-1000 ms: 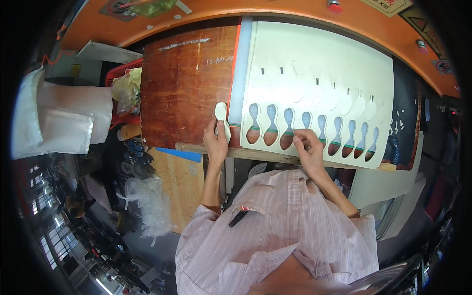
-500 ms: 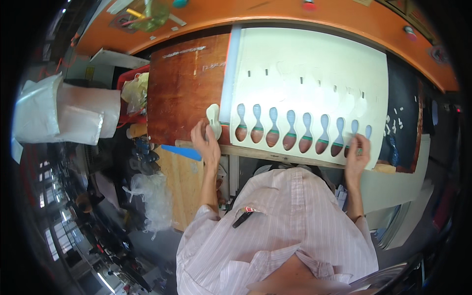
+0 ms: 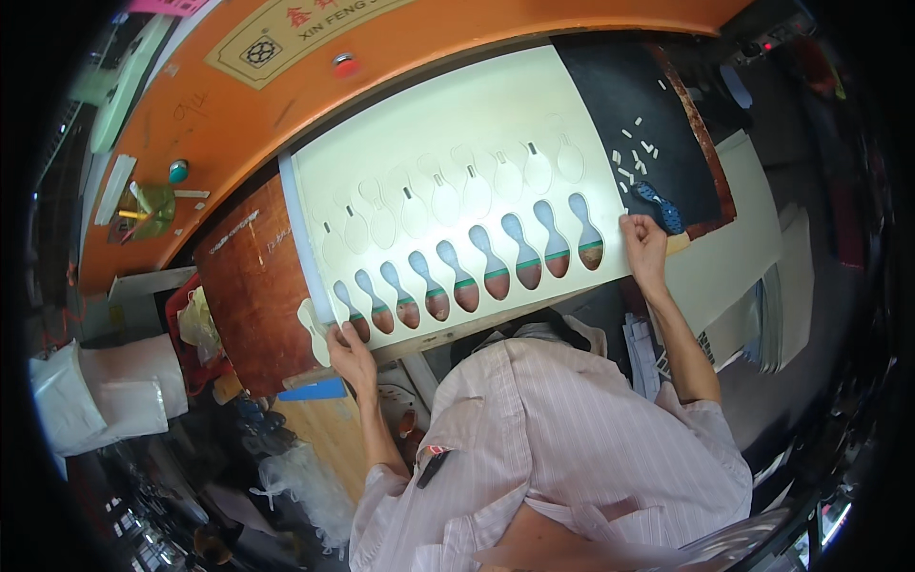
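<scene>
Two hands: both grip the cream sheet (image 3: 457, 172), fingers closed on its near edge.
Left hand (image 3: 350, 345): sheet's left corner.
Right hand (image 3: 645, 244): sheet's right corner.
Sheet: flat on table (image 3: 243, 286), long axis running hand to hand.

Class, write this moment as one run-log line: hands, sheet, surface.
left hand: grips near left corner of cream sheet | right hand: grips sheet's right edge | sheet: row of cut-out holes, flat on brown board
</scene>
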`<state>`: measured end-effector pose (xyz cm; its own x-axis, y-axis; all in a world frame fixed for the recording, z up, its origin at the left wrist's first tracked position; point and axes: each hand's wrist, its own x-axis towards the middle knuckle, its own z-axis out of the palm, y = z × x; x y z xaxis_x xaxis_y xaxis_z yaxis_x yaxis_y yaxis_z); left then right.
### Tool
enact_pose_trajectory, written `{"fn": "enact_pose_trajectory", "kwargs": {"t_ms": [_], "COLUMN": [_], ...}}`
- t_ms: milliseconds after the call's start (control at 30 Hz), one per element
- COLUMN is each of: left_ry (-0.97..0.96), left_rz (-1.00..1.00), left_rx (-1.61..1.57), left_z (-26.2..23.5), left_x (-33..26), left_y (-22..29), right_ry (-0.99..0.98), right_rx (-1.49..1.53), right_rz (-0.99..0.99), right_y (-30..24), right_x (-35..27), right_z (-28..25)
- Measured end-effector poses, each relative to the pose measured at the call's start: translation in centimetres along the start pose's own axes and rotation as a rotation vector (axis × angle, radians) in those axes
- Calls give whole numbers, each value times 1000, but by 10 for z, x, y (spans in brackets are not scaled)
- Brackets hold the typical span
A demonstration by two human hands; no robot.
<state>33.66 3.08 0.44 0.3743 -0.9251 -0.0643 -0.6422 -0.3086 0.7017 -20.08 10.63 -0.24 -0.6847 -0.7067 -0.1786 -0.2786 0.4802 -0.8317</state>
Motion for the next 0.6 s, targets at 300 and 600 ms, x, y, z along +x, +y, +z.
{"fn": "enact_pose_trajectory", "kwargs": {"t_ms": [300,600], "left_ry": [-37,-173], "left_rz": [53,-198], "left_rx": [-24,-97], "left_z": [5,-40], "left_x": [45,-47], "left_y": [18,-14], "right_ry": [-103,-185], "right_rx": [33,88], "right_rz": [-86,56], "right_y": [-42,-19], "right_x": [77,-16], "right_z": [33,-17]}}
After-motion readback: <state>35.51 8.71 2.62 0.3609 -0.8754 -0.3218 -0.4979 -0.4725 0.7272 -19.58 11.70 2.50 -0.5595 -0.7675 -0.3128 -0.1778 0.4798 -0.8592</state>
